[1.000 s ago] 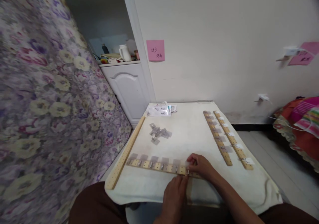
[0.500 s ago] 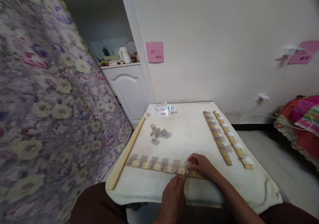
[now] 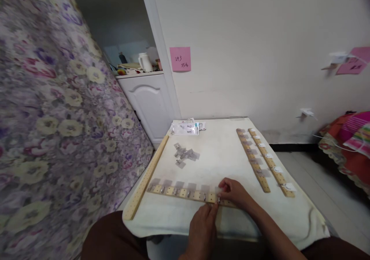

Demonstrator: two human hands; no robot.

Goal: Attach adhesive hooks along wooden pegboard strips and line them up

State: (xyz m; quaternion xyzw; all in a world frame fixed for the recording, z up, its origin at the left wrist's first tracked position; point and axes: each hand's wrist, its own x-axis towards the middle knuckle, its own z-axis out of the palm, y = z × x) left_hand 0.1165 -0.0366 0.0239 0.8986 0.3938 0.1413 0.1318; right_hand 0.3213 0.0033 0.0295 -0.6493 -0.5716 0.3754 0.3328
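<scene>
A wooden strip with holes [image 3: 182, 193] lies crosswise near the table's front edge. Along it sits a row of clear square pieces, each with a small metal part, resembling hooks. My right hand [image 3: 232, 192] pinches the rightmost clear hook [image 3: 218, 200] at the strip, its fingers partly covering the piece. From the near side, my left hand [image 3: 204, 225] reaches in with fingers together, the fingertips at the strip's edge and against the same hook. Farther back, several loose clear hooks [image 3: 185, 154] lie in a small pile.
A longer holed wooden strip [image 3: 147, 179] runs along the table's left edge. At right lie a strip with clear pieces [image 3: 251, 158] and one with white pieces [image 3: 270, 160]. Plastic packaging [image 3: 185, 128] rests at the back. A floral curtain [image 3: 58, 117] hangs at left.
Hardly anything differs. Both hands stay at the rightmost hook, with the left fingertips shifted slightly, and the whole view has moved a little.
</scene>
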